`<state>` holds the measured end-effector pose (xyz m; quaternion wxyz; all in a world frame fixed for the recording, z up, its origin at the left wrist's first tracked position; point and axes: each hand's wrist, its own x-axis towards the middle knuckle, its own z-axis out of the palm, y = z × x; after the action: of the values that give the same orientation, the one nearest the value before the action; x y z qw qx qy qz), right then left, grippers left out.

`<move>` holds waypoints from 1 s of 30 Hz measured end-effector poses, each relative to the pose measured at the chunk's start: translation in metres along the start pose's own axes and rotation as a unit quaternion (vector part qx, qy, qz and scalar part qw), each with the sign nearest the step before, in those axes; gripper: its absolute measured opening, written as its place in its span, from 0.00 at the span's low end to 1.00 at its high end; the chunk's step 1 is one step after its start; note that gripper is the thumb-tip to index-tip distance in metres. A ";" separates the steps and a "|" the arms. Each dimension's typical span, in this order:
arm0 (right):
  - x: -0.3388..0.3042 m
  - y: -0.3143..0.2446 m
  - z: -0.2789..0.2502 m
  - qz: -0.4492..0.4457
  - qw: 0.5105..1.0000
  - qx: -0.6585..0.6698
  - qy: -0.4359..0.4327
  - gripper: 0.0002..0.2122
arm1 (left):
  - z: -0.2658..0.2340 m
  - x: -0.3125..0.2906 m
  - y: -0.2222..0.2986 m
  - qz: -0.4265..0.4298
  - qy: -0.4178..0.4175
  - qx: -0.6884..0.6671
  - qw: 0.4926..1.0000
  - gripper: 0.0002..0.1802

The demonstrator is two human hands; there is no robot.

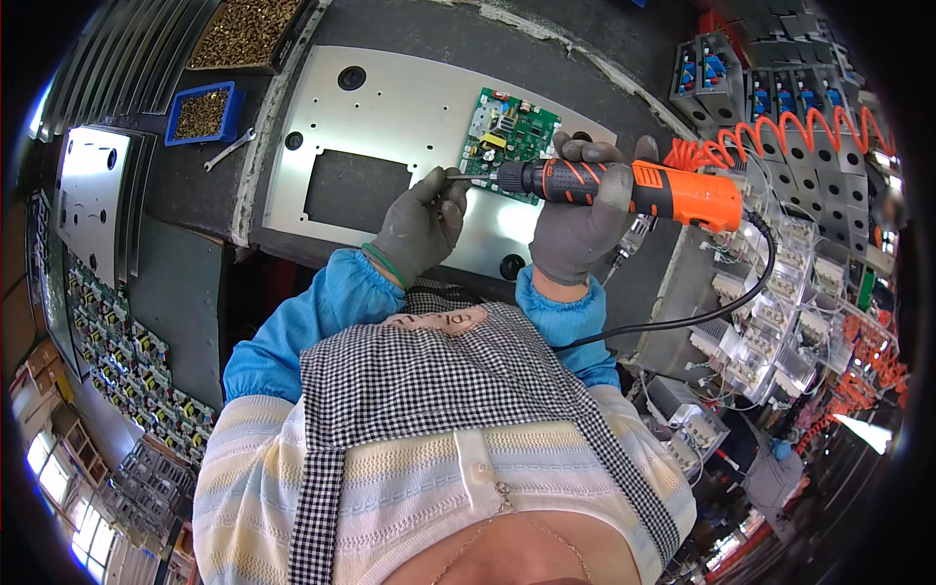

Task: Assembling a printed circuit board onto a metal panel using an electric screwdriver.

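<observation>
In grey gloves, my two hands work over a silver metal panel (390,88) with a square cutout. My right hand (585,219) wraps round an orange and black electric screwdriver (643,190), held level with its bit pointing left. My left hand (421,222) pinches near the tip of the bit, its fingers closed; whatever lies between them is too small to make out. A green circuit board (531,127) with several components rests on the panel, just beyond the screwdriver. From the tool's right end a black cable (751,302) loops down beside my right sleeve.
A blue bin (232,115) of brass-coloured fittings and a wrench (230,149) lie at left, below a larger tray (239,34) of fittings. Stacked metal panels (93,195) and rows of circuit boards (136,361) stand further left. An orange coiled hose (780,136) stretches across the right.
</observation>
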<state>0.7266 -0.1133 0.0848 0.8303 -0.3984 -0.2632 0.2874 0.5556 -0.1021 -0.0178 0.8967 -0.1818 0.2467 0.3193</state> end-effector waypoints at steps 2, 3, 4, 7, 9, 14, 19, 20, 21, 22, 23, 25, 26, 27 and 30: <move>-0.001 0.000 0.001 0.000 1.000 0.005 0.000 0.31 | -0.001 0.000 0.000 0.005 0.012 0.009 1.000 0.14; -0.001 0.000 0.002 0.000 1.000 0.010 0.000 0.31 | 0.001 0.000 -0.001 0.011 0.011 0.013 1.000 0.14; -0.001 0.000 0.002 0.000 1.000 0.010 0.001 0.31 | 0.002 0.000 -0.002 0.016 0.010 0.018 1.000 0.14; -0.002 0.000 0.002 -0.012 1.000 -0.004 0.006 0.31 | -0.001 0.001 -0.004 0.008 0.011 0.018 1.000 0.16; -0.002 0.001 -0.001 -0.020 1.000 -0.001 -0.011 0.30 | -0.003 0.002 -0.005 0.006 0.011 0.017 1.000 0.17; -0.004 0.001 -0.001 -0.025 0.999 -0.015 -0.019 0.30 | -0.020 0.006 -0.002 -0.014 -0.011 0.018 1.000 0.21; -0.006 0.009 -0.011 -0.036 0.997 -0.036 -0.053 0.32 | -0.048 0.000 0.000 0.058 0.056 0.339 0.937 0.21; -0.008 0.011 -0.010 -0.041 0.996 -0.056 -0.063 0.32 | -0.042 -0.007 0.000 0.039 0.066 0.331 0.940 0.21; -0.010 0.012 -0.009 -0.044 0.993 -0.075 -0.075 0.32 | -0.036 -0.014 0.000 0.022 0.076 0.322 0.943 0.21; -0.011 0.014 -0.008 -0.043 0.993 -0.075 -0.075 0.32 | -0.030 -0.019 0.000 0.005 0.086 0.313 0.946 0.22; -0.011 0.015 -0.008 -0.039 0.994 -0.051 -0.083 0.34 | -0.025 -0.021 0.001 0.005 0.086 0.312 0.946 0.22; -0.012 0.019 -0.010 -0.023 0.993 -0.035 -0.113 0.36 | -0.015 -0.022 0.003 -0.008 0.108 0.231 0.967 0.21; -0.012 0.019 -0.010 -0.024 0.993 -0.035 -0.114 0.36 | -0.012 -0.022 0.003 -0.008 0.107 0.230 0.967 0.21; -0.013 0.019 -0.010 -0.016 0.988 -0.046 -0.149 0.35 | -0.010 -0.023 0.003 0.005 0.125 0.233 0.964 0.20; -0.012 0.023 -0.013 -0.027 0.966 -0.098 -0.239 0.32 | -0.023 -0.020 0.006 0.026 0.122 0.256 0.958 0.19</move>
<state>0.7210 -0.1165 0.0568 0.7077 -0.3905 -0.4917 0.3240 0.5308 -0.1183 -0.0263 0.8676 0.0229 0.4329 0.2438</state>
